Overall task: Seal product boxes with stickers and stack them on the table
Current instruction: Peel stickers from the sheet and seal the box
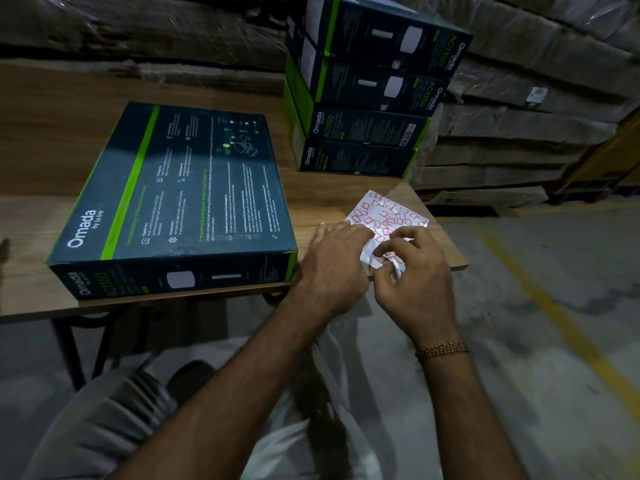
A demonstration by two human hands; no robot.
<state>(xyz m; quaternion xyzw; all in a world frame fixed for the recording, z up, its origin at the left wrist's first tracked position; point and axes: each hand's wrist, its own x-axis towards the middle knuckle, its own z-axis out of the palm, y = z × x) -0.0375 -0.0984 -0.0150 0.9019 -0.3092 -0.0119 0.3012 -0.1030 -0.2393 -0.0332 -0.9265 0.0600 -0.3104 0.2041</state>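
Both of my hands are at the near right corner of the tabletop [346,192], working on one sticker sheet [388,216] that lies there. It is a clear sheet covered with many small red-outlined stickers, too many and too jumbled to count. My left hand [332,268] lies on the sheet's near left part with its fingers stretched forward and pressing it down. My right hand [415,278] has its fingers curled, thumb and fingertips pinching the sheet's near edge, which overhangs the tabletop's front edge; whether a single sticker sits between the fingertips, I cannot tell. One gold bracelet [443,349] circles my right wrist.

One dark product box [180,192] with a green stripe lies flat along the front edge, towards the left, just beside my left hand and not touching the sheet. At the far right corner stands one stack of boxes [367,95] of the same kind: four boxes, one upon another, slightly skewed. Past the tabletop's right edge are piles of wrapped cartons [526,126].
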